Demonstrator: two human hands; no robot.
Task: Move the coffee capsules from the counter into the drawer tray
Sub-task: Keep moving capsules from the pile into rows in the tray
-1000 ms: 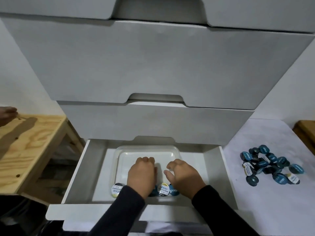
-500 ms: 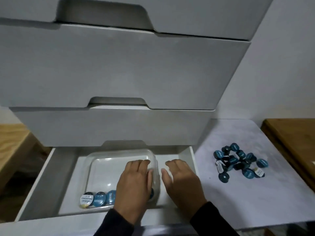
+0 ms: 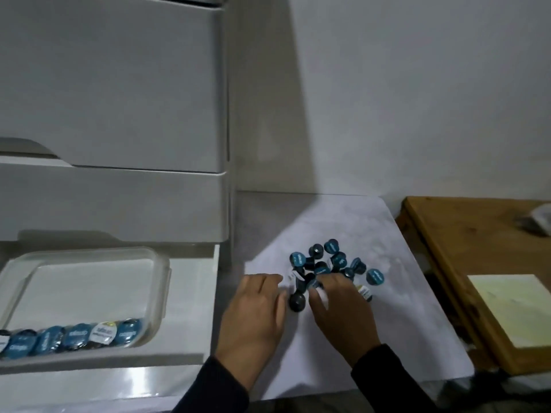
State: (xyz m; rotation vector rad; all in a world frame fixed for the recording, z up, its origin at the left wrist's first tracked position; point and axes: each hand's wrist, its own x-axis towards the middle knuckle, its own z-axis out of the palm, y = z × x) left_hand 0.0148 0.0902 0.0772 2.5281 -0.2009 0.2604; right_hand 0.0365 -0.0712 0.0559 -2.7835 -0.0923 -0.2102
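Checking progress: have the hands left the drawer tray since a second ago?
Yes. Both the left hand and right hand moved rightward from the tray to the counter capsules.

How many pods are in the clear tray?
6 pods in the tray, lined along its near wall; the leftmost is cut by the picture's edge, so more may hide.

Two hands, the left hand [image 3: 256,317] and the right hand [image 3: 340,311], lie over the white counter [image 3: 402,338]. About a dozen capsules form one pile [image 3: 331,263] just beyond the fingertips; overlap prevents an exact count. One dark capsule [image 3: 297,301] sits between the two hands. One clear tray [image 3: 161,281], left of the left fingers, holds a single row of about seven capsules [image 3: 74,338]; the row runs out of view. Three drawer fronts [image 3: 119,99] are visible.
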